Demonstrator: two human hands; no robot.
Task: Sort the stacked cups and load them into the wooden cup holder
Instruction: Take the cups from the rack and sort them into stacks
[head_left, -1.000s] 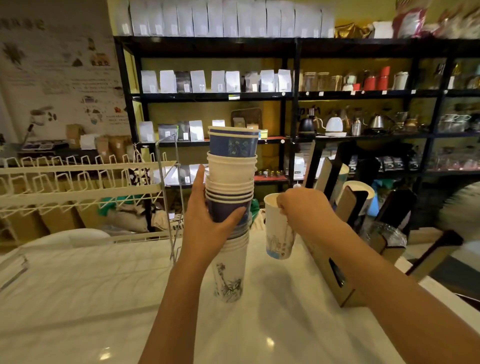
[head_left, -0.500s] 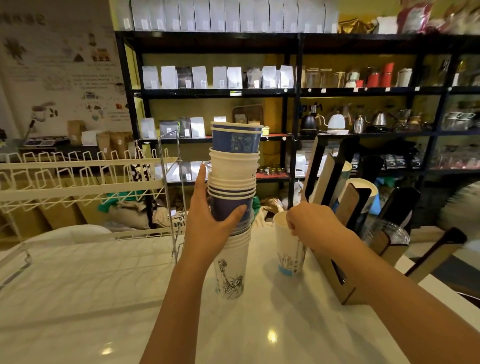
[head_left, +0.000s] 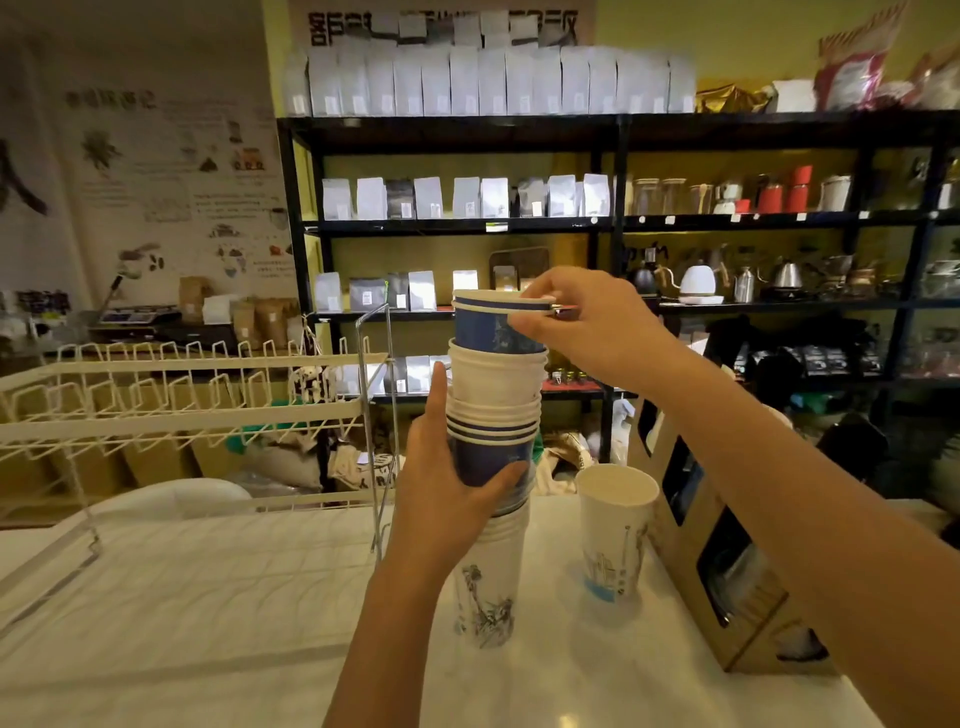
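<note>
A tall stack of paper cups (head_left: 493, 395) stands on the white counter (head_left: 208, 623), mixing blue and white ones. My left hand (head_left: 447, 488) grips the stack around its blue middle section. My right hand (head_left: 576, 317) pinches the rim of the top blue cup (head_left: 483, 327). A single white cup with a blue print (head_left: 613, 535) stands upright on the counter, right of the stack. The wooden cup holder (head_left: 696, 551) lies right of that cup, partly behind my right forearm; clear cups show through its openings.
A white wire rack (head_left: 182, 405) stands on the counter's left side, its post close to the stack. Black shelving (head_left: 613, 223) with bags, kettles and jars fills the background. The counter's right edge runs just beyond the holder.
My right hand set the single white cup down on the counter, let go, and rose to the top blue cup's rim. My left hand kept its grip on the stack.
</note>
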